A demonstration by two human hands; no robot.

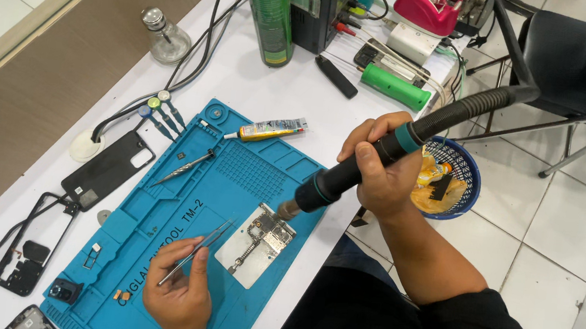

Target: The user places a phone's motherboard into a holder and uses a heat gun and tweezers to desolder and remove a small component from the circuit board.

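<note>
Gripping one hot-air wand, one tweezers

The work mat on the tabletop looks like matt blue rubbery silicone with moulded ridges. Thin bare-metal tweezers sit in the left hand. The right hand grips a hot-air handle of matt black plastic with a ribbed hose. The circuit board shines metallic on a dull grey plate. The spray can is glossy green.
</note>
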